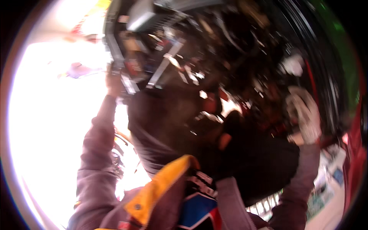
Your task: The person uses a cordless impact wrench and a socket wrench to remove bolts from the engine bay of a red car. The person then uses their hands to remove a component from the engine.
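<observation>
Motion blurs the whole view. My left hand is at the dark frame edge on the left, beside a bright opening. Its fingers are smeared, so I cannot see whether they grip the edge. On the right, my right hand wears a pale glove. Its fingers are stretched forward and slightly bent, with nothing visible in them, close to the dark ribbed edge. A white crumpled-looking thing lies just beyond the glove. Between my hands are my dark-clothed legs.
Ahead is a dark space cluttered with several blurred parts, including a pale straight bar and a curved black hose-like piece. A grey panel is at the upper left. Green and red surfaces border the right side.
</observation>
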`<action>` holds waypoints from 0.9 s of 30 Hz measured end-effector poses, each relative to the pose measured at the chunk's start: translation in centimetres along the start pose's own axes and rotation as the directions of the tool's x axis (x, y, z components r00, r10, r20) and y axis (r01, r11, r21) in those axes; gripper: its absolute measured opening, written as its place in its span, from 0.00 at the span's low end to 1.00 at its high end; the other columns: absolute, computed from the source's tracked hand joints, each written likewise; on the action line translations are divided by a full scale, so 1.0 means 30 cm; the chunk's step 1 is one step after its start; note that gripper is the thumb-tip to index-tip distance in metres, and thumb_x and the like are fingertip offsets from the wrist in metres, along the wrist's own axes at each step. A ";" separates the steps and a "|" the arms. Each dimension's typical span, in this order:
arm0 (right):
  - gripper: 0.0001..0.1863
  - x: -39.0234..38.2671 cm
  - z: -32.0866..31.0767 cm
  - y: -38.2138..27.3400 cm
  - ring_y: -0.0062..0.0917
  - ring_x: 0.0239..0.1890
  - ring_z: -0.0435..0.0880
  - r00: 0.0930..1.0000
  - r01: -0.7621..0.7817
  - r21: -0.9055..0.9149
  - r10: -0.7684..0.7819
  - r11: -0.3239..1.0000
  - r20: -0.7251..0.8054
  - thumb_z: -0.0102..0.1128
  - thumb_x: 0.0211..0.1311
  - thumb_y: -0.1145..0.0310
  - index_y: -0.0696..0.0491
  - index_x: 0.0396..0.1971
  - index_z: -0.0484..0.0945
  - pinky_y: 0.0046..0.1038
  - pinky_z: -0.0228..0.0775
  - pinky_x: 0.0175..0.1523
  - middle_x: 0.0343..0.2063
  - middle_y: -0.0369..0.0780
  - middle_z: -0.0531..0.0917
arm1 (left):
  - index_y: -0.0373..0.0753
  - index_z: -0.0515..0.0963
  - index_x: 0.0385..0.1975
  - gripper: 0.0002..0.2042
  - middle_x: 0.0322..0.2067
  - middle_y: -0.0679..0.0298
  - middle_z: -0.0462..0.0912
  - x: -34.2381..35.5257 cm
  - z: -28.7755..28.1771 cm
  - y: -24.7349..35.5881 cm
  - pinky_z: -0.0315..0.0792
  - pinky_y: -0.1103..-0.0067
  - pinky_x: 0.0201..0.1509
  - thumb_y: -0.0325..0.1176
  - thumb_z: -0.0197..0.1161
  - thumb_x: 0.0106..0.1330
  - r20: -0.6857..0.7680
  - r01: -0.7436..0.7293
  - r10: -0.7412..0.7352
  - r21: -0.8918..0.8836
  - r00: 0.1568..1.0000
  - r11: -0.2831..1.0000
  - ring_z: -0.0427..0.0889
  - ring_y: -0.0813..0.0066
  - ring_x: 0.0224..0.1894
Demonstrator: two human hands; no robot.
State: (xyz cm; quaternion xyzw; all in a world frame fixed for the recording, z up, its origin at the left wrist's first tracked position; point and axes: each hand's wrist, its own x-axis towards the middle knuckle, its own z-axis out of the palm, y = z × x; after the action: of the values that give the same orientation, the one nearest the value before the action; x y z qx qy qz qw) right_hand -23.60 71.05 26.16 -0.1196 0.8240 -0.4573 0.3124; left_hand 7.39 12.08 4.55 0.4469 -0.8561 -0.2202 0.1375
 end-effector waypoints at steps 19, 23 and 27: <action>0.18 0.051 0.073 -0.047 0.14 0.26 0.76 0.972 -0.230 0.068 0.226 0.971 0.067 0.56 0.75 0.63 0.58 0.57 0.77 0.18 0.67 0.30 0.32 0.35 0.81 | 0.37 0.87 0.45 0.14 0.43 0.50 0.90 0.009 0.175 0.777 0.83 0.60 0.49 0.36 0.57 0.72 0.555 -0.428 0.147 0.420 0.819 0.800 0.90 0.54 0.48; 0.18 0.054 0.080 -0.053 0.14 0.27 0.77 0.957 -0.280 0.064 0.273 0.958 0.098 0.54 0.75 0.63 0.58 0.57 0.78 0.18 0.67 0.30 0.33 0.35 0.82 | 0.35 0.81 0.51 0.15 0.41 0.51 0.90 -0.046 0.075 0.814 0.83 0.61 0.51 0.37 0.62 0.70 0.450 -0.402 0.219 0.366 0.866 0.839 0.90 0.52 0.48; 0.19 0.070 0.108 -0.039 0.13 0.28 0.77 0.970 -0.219 0.078 0.208 0.973 0.128 0.57 0.74 0.63 0.58 0.58 0.77 0.19 0.68 0.31 0.33 0.34 0.82 | 0.38 0.80 0.48 0.13 0.41 0.51 0.89 -0.122 -0.217 0.897 0.83 0.60 0.48 0.38 0.65 0.70 0.274 -0.432 0.412 0.016 0.869 0.902 0.90 0.52 0.44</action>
State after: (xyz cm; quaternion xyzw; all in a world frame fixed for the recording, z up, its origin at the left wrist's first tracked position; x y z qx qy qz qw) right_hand -23.32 67.18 25.01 -0.0429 0.7901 -0.4504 0.4136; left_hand -6.71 26.99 23.48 0.2205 -0.9513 -0.2094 0.0499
